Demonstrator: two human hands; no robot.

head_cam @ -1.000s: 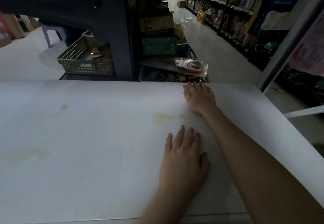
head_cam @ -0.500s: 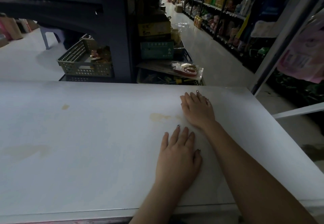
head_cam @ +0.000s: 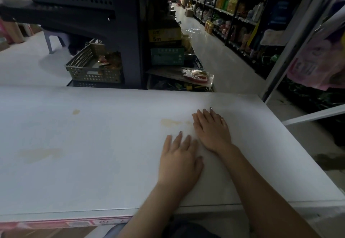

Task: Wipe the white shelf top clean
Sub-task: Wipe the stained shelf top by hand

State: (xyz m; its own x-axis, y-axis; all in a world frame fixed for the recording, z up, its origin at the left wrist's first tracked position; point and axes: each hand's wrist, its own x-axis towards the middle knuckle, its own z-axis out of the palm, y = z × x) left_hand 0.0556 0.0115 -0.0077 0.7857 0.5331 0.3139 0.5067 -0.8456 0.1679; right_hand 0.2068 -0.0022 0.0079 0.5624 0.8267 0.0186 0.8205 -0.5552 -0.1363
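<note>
The white shelf top fills the lower half of the view. It carries a yellowish stain near the middle, a small spot further left and a faint smear at the left. My left hand lies flat on the top, fingers straight, just below the middle stain. My right hand also lies flat, fingers together, immediately right of that stain. Neither hand holds anything, and no cloth is in view.
Beyond the far edge stand a dark shelving unit, a perforated basket with goods, stacked boxes and a packaged item. A stocked aisle shelf runs along the right. A white post rises by the right corner.
My right hand has slid back from the far edge toward me, ending beside my left hand. The view has tilted so that the shelf's near edge shows.
</note>
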